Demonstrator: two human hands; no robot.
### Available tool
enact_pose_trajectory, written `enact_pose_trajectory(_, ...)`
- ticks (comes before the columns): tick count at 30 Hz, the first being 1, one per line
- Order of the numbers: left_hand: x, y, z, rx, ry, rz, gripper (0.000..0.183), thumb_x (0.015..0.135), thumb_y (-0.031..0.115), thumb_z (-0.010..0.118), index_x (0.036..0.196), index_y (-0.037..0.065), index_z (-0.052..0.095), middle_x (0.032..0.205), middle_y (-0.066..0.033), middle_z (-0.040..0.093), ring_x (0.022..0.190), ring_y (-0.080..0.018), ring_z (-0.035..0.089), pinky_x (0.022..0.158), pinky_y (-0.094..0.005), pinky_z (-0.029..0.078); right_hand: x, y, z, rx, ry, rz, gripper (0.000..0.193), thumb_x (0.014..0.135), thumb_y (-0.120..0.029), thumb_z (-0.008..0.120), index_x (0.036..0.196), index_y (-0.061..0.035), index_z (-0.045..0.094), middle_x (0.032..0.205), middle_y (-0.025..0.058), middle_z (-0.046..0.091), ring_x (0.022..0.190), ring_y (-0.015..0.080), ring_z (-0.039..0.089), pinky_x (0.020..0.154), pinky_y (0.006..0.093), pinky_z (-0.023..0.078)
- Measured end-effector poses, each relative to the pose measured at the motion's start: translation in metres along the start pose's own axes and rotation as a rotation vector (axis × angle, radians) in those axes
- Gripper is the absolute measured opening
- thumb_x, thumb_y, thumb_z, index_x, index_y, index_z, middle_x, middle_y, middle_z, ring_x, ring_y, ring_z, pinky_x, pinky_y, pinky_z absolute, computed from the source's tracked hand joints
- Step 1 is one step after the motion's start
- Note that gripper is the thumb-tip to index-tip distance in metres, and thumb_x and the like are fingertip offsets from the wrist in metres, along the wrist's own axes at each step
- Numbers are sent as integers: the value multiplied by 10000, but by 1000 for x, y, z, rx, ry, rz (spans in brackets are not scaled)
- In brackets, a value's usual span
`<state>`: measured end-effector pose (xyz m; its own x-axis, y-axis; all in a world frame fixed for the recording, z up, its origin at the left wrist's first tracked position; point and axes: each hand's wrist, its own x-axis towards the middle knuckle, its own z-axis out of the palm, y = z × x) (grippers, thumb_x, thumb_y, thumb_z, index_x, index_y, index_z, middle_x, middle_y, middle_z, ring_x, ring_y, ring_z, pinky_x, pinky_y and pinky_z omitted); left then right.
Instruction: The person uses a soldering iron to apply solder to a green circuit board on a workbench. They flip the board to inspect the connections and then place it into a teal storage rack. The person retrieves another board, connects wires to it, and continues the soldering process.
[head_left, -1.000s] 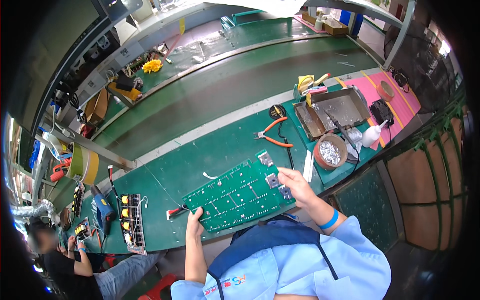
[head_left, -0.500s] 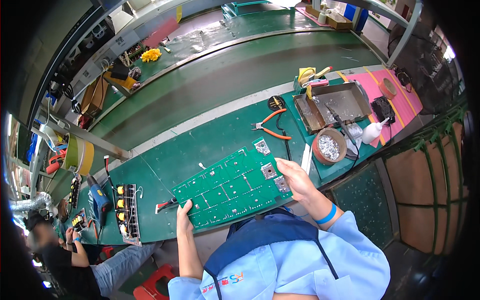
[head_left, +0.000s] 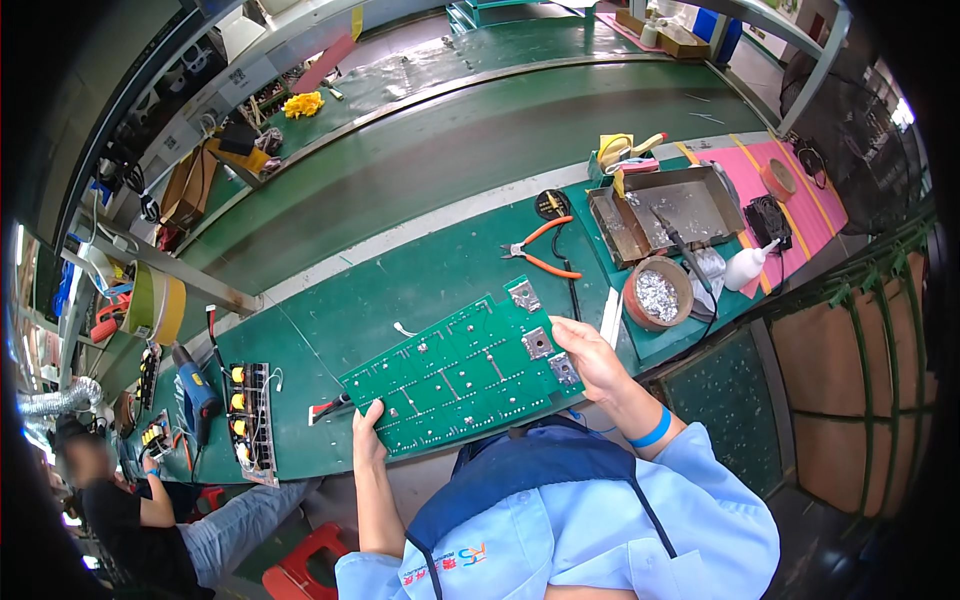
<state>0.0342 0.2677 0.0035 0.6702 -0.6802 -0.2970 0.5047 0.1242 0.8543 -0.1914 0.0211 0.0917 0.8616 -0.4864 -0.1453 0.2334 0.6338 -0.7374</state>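
A large green circuit board (head_left: pixel 455 385) is held in both hands above the near edge of the green bench, its solder side facing up. Solder joints dot its face, and several silvery square pads sit along its right end. My left hand (head_left: pixel 370 428) grips the lower left corner, thumb on top. At the right end, beside the pads, my right hand (head_left: pixel 592 358) holds the edge, with its thumb side showing and the other fingers partly hidden beneath. Orange-handled cutters (head_left: pixel 542 250) lie beyond the board. A cable with a connector (head_left: pixel 330 408) lies by the board's left corner.
To the right stand a round pot of solder scraps (head_left: pixel 657 294), a metal tray (head_left: pixel 668 212), a soldering iron (head_left: pixel 684 246) and a white bottle (head_left: pixel 748 265). On the left lie a heat gun (head_left: pixel 197 384) and another populated board (head_left: pixel 252 420). A co-worker (head_left: pixel 120 500) sits at far left.
The board and both my hands stay almost where they were. At far left, the co-worker's hands have shifted slightly.
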Motion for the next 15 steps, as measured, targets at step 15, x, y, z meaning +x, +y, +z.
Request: enact_pose_trajectory(15,1,4,6,65,51,-11,480,751,209,612,1137,-9,428,1060,-106,529,926,-195,532,795,-321,440,6,4,-13,12,41,-3,347,893,-183,424,1153,44,460,1047,103,572,917,143,565,802,260,450)
